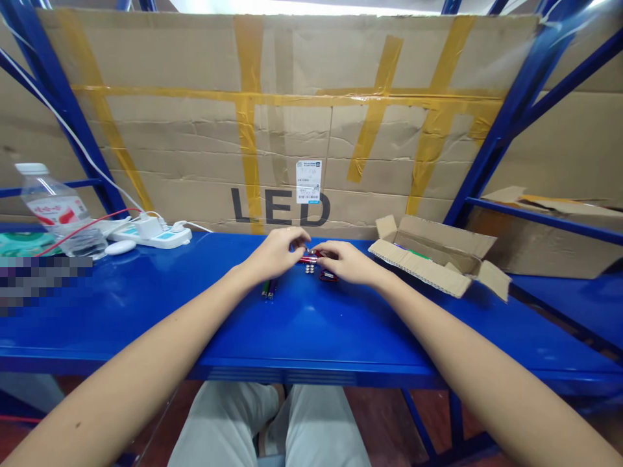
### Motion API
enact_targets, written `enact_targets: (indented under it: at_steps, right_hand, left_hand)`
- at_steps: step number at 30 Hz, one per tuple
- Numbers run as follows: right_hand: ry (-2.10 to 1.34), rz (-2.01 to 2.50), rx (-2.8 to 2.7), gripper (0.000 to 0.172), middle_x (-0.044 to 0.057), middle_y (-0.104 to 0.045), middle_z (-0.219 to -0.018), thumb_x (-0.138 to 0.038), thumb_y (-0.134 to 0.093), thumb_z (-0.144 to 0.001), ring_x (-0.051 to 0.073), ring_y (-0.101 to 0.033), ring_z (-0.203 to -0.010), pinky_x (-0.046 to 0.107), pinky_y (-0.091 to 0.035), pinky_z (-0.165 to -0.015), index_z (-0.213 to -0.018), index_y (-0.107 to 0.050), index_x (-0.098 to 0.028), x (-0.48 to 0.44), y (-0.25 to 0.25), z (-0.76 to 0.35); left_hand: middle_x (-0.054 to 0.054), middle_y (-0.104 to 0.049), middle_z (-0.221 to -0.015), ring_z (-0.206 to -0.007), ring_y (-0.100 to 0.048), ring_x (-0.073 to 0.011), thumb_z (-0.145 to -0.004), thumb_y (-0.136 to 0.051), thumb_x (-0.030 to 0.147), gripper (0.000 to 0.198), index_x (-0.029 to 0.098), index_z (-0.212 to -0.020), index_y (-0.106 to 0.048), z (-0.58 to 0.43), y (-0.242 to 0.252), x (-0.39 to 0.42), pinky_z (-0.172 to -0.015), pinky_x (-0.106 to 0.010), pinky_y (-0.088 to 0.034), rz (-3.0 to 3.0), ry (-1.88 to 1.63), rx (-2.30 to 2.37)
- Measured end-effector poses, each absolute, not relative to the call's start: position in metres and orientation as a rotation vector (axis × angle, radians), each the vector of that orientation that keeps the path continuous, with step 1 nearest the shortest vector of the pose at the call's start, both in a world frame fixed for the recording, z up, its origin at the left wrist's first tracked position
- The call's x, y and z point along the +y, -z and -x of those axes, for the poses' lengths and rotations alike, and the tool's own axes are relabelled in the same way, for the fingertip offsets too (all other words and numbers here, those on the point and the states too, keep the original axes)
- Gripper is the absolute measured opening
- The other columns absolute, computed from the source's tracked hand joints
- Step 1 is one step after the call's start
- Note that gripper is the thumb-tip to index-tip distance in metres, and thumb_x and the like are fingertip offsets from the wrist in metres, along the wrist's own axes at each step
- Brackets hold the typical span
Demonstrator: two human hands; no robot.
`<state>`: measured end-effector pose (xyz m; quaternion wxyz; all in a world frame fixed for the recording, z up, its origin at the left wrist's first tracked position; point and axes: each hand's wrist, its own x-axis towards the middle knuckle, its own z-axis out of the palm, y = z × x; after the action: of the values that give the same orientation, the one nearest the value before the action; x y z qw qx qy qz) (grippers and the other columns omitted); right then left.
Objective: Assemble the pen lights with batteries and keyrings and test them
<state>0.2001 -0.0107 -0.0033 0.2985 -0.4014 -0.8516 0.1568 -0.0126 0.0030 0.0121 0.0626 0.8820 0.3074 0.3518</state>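
A small shiny red metal tube (308, 259), penlight-like, lies crosswise between my hands just above the blue table. My left hand (277, 251) is closed at its left end, thumb against it and index finger arched over. At the right end, my right hand (344, 259) has its fingers closed on the tube. Several tiny silver button cells (309, 268) sit in a small cluster right below it. Beside my right fingers lies a dark red piece (328, 276), partly hidden. Near my left wrist, a green tube (265, 290) and a dark purple tube (272, 290) lie side by side.
On the blue table (311, 337), an open cardboard box (421, 266) with colored items inside stands at right. To the left are a white power strip (156, 235) with cables, a plastic bottle (63, 211) and a white oval object (120, 248). Taped cardboard (195, 149) closes off the back.
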Motion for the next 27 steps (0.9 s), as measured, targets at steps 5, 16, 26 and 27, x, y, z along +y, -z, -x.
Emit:
enact_targets:
  at_steps: [5, 16, 26, 27]
  right_hand:
    - [-0.227, 0.97, -2.284, 0.028, 0.008, -0.065, -0.097, -0.013, -0.048, -0.091, 0.02, -0.059, -0.093, 0.035, -0.046, -0.087, -0.11, -0.069, -0.017, -0.008, 0.007, -0.197]
    - [0.015, 0.732, -2.187, 0.011, 0.006, -0.053, -0.091, -0.008, -0.051, -0.086, 0.018, -0.053, -0.082, 0.03, -0.043, -0.072, -0.086, -0.051, -0.02, -0.017, 0.004, -0.2]
    - [-0.076, 0.858, -2.209, 0.012, 0.003, -0.058, -0.078, -0.019, -0.054, -0.09, 0.017, -0.054, -0.075, 0.03, -0.042, -0.071, -0.078, -0.057, -0.019, -0.022, -0.006, -0.199]
    - [-0.096, 0.861, -2.208, 0.006, 0.003, -0.058, -0.081, -0.021, -0.059, -0.087, 0.017, -0.054, -0.075, 0.03, -0.042, -0.071, -0.082, -0.058, -0.019, -0.022, -0.007, -0.2]
  left_hand:
    - [-0.002, -0.067, -0.079, -0.072, -0.062, -0.0134, -0.074, -0.058, 0.011, 0.02, 0.016, -0.093, -0.062, 0.0, -0.009, -0.003, -0.07, -0.028, -0.052, -2.36, -1.254, 0.829]
    - [-0.001, -0.067, -0.079, -0.073, -0.063, -0.0123, -0.073, -0.064, 0.013, 0.024, 0.016, -0.096, -0.055, 0.002, -0.004, 0.001, -0.073, -0.029, -0.053, -2.163, -1.216, 0.707]
    - [-0.002, -0.064, -0.086, -0.08, -0.061, -0.0135, -0.08, -0.061, 0.017, 0.017, 0.018, -0.096, -0.055, -0.001, -0.002, -0.005, -0.078, -0.031, -0.052, -2.322, -1.208, 0.645]
    - [-0.002, -0.064, -0.086, -0.08, -0.061, -0.0136, -0.08, -0.061, 0.017, 0.017, 0.018, -0.096, -0.055, -0.001, -0.002, -0.005, -0.078, -0.031, -0.052, -2.3, -1.224, 0.649]
